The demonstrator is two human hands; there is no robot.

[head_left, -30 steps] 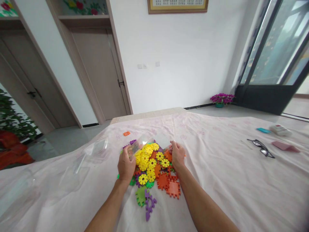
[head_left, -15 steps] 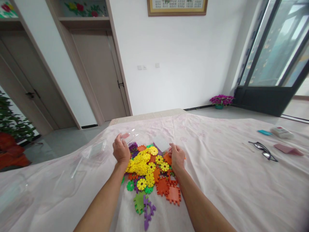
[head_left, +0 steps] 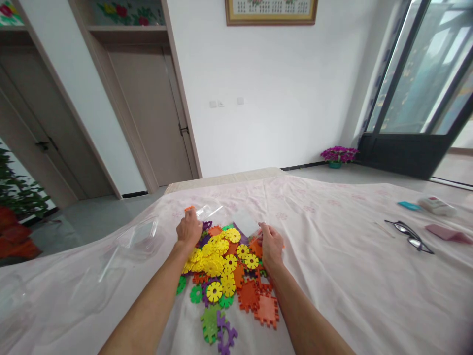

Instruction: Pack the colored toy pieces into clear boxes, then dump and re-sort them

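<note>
A heap of plastic building pieces lies on the cloth between my hands. On top are yellow notched discs (head_left: 212, 256); around them lie orange toothed square tiles (head_left: 266, 308), green pieces (head_left: 210, 323) and a purple toothed piece (head_left: 225, 333). My left hand (head_left: 189, 228) is at the far left of the heap, its fingers closed on an orange toothed piece (head_left: 189, 208). Beside it is clear plastic (head_left: 210, 212). My right hand (head_left: 272, 245) is at the right edge of the heap, fingers curled on what looks like a clear plastic bag (head_left: 247, 220), partly hidden.
Clear plastic boxes (head_left: 142, 236) lie on the left of the pale cloth (head_left: 325, 276). To the right are eyeglasses (head_left: 410, 236), a pink folded item (head_left: 449, 232), a blue item (head_left: 409, 205) and a white pack (head_left: 437, 206).
My left hand has turned, and the orange piece now shows above its fingertips. The clear plastic beside it has shifted right. My right hand stays nearly in place.
</note>
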